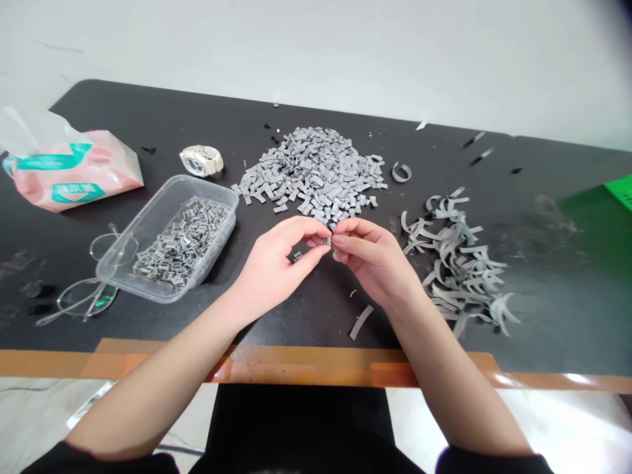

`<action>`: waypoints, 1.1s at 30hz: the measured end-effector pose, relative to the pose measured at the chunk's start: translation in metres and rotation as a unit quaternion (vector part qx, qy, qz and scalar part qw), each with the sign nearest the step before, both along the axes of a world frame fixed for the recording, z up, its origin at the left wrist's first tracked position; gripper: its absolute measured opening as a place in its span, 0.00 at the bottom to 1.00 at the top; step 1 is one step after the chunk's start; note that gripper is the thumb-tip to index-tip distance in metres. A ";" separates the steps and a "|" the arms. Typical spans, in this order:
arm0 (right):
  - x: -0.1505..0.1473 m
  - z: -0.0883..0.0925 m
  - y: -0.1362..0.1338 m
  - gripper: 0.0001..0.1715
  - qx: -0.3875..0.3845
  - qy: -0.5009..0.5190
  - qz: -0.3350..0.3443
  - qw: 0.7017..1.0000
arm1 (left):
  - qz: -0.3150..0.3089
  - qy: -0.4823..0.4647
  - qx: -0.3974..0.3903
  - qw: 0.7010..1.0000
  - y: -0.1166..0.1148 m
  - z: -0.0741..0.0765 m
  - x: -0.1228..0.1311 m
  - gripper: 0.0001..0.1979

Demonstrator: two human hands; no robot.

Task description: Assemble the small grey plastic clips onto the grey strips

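My left hand point(274, 260) and my right hand point(374, 257) meet in front of the pile, fingertips touching or nearly so. Between the left thumb and forefinger sits a small grey piece point(328, 241) that looks like a buckle, mostly covered by the fingers. The right thumb and forefinger pinch at the same spot; a dark bit shows there, too small to name. Beside my left thumb a loose buckle point(297, 255) lies on the table. Just beyond the fingers rises a heap of short grey strap pieces point(316, 174).
A clear plastic box point(111, 280) of small grey buckles stands left, touching or overlapping eyeglasses point(74, 297). Behind are a white watch point(201, 160) and a tissue pack point(74, 172). Curved grey strips point(464, 263) lie right; one strip point(361, 322) lies near the taped table edge point(306, 365).
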State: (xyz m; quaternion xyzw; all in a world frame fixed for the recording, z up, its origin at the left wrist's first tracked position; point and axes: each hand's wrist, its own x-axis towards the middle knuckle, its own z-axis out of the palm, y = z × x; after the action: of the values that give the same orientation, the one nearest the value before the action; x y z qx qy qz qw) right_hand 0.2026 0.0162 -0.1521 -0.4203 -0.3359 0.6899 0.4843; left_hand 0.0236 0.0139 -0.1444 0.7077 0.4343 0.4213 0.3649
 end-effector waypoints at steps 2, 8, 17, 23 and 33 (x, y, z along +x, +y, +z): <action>0.000 0.000 0.000 0.07 0.004 -0.004 -0.007 1.000 | 0.001 0.007 0.002 1.000 0.001 0.000 -0.001 0.05; 0.001 -0.005 0.001 0.08 0.018 -0.008 0.032 0.999 | -0.005 0.044 0.007 0.999 0.003 0.001 0.000 0.04; 0.002 -0.002 0.000 0.05 0.040 -0.022 0.012 0.999 | 0.021 -0.059 -0.034 0.997 0.002 -0.002 0.000 0.05; -0.002 -0.003 0.000 0.06 0.032 0.012 0.015 0.999 | 0.011 -0.133 -0.136 0.982 0.003 -0.002 0.002 0.05; 0.006 -0.002 -0.001 0.05 0.141 0.014 0.045 0.989 | -0.048 -0.377 -0.328 0.865 0.009 -0.005 0.000 0.08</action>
State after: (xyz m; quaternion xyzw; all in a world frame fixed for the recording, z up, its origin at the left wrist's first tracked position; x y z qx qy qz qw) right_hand 0.2083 0.0149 -0.1539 -0.3223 -0.4413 0.6630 0.5117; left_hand 0.0237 0.0225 -0.1495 0.3541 0.3426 0.4714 0.7315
